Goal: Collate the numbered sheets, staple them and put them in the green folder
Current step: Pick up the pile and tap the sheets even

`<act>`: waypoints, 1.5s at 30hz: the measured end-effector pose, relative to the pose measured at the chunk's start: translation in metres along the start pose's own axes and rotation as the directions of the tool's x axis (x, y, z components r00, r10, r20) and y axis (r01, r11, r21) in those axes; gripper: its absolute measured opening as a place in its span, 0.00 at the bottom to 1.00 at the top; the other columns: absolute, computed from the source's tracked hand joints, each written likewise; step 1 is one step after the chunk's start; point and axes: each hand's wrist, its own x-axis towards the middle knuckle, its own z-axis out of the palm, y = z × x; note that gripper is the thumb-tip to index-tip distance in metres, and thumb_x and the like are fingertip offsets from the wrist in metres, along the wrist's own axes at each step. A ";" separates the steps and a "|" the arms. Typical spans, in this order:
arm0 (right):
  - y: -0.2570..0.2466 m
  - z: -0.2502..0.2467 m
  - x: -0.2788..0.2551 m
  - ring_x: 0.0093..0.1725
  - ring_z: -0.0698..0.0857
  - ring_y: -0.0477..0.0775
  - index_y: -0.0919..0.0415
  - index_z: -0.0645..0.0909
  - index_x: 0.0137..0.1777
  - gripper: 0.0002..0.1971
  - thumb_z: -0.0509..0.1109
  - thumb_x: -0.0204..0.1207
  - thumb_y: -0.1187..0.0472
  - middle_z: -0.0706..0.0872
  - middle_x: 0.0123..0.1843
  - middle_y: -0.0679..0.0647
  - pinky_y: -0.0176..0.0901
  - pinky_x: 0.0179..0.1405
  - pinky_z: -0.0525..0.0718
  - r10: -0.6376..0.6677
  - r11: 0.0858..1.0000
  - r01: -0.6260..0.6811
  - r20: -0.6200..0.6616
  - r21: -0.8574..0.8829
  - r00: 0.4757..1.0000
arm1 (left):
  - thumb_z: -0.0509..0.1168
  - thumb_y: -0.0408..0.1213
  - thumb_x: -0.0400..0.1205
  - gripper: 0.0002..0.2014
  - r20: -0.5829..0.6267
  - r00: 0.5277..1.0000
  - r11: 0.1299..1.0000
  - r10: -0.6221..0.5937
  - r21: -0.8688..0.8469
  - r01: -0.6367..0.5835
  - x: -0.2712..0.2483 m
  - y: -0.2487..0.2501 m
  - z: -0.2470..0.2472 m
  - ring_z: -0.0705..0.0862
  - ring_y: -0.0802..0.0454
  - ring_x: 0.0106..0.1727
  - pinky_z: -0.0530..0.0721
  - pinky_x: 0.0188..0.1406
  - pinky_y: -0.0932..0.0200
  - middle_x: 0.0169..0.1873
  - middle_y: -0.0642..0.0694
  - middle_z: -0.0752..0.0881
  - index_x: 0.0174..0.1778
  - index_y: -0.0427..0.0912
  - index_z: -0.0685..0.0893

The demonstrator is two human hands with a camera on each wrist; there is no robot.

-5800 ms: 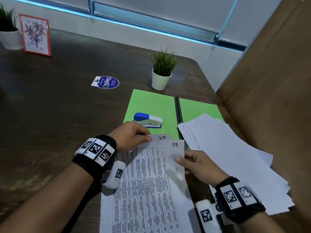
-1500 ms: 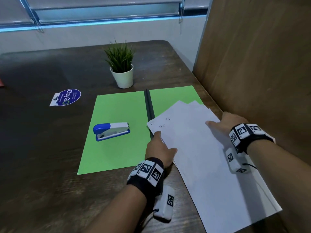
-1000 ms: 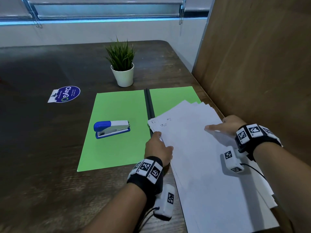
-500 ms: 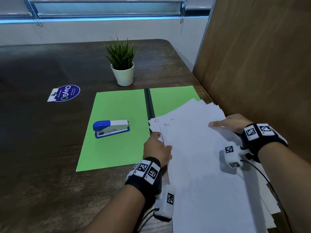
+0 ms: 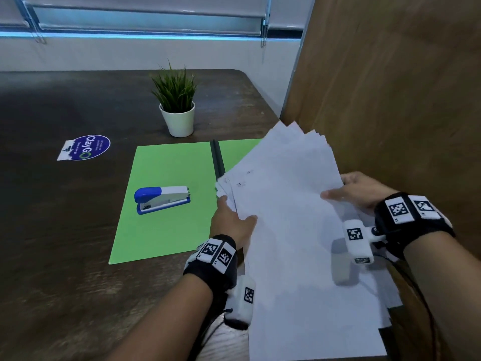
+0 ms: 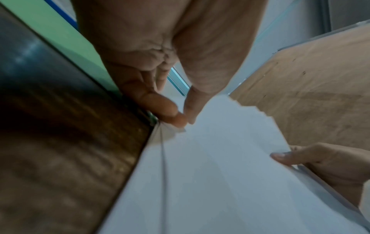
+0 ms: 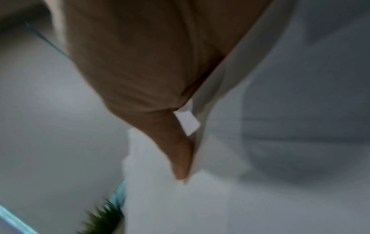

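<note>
Both hands hold the fanned sheets [image 5: 291, 230], tilted up over the right half of the open folder [image 5: 169, 204]. The left hand [image 5: 233, 224] has its grip pinched on their left edge; the right hand [image 5: 364, 190] has its grip closed on their right edge, thumb on top. The stapler [image 5: 162, 199] lies on the folder's left half, on the table [image 5: 52, 230].

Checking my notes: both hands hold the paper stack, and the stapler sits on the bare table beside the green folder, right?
Not quite. The head view shows the stapler lying on the open green folder, not the bare table. Both hands, left and right, do hold the paper stack.
</note>
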 end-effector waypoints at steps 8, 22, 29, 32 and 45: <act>-0.012 0.010 -0.054 0.58 0.89 0.66 0.66 0.84 0.64 0.21 0.76 0.70 0.63 0.90 0.59 0.62 0.62 0.65 0.82 -0.101 0.916 0.093 0.001 0.391 0.995 | 0.78 0.47 0.75 0.13 0.334 0.942 0.901 0.033 -0.418 0.116 -0.031 -0.003 -0.040 0.91 0.61 0.49 0.73 0.67 0.68 0.44 0.45 0.94 0.44 0.41 0.88; 0.018 0.125 -0.050 0.52 0.83 0.58 0.68 0.82 0.57 0.11 0.64 0.83 0.61 0.86 0.54 0.59 0.45 0.51 0.75 0.069 0.988 -0.070 -0.012 -0.134 0.998 | 0.80 0.57 0.64 0.33 0.213 0.948 0.912 -0.235 -0.290 0.291 -0.002 -0.088 -0.073 0.86 0.42 0.59 0.82 0.69 0.39 0.57 0.39 0.88 0.54 0.33 0.86; 0.024 0.128 -0.059 0.46 0.83 0.57 0.68 0.82 0.55 0.09 0.68 0.79 0.63 0.88 0.54 0.64 0.44 0.47 0.78 0.097 0.987 -0.106 -0.077 -0.119 0.992 | 0.77 0.35 0.76 0.15 0.245 0.950 0.957 -0.194 -0.164 0.238 -0.057 -0.055 -0.082 0.86 0.42 0.42 0.87 0.49 0.52 0.39 0.40 0.90 0.55 0.30 0.85; 0.004 0.123 -0.073 0.59 0.83 0.61 0.58 0.71 0.65 0.22 0.72 0.74 0.54 0.84 0.59 0.58 0.51 0.57 0.82 -0.091 0.838 -0.018 -0.172 -0.545 0.981 | 0.71 0.30 0.79 0.07 0.172 0.984 0.999 -0.049 0.004 0.049 -0.069 -0.025 -0.100 0.87 0.44 0.40 0.86 0.46 0.52 0.39 0.41 0.90 0.52 0.35 0.88; -0.150 0.109 -0.141 0.68 0.81 0.62 0.50 0.81 0.61 0.14 0.69 0.75 0.53 0.84 0.66 0.57 0.54 0.59 0.77 -0.706 0.037 0.253 0.153 -0.967 0.692 | 0.63 0.37 0.83 0.07 0.257 0.852 0.193 0.455 0.906 -0.377 -0.097 0.122 -0.136 0.80 0.41 0.43 0.73 0.40 0.54 0.39 0.45 0.77 0.38 0.51 0.77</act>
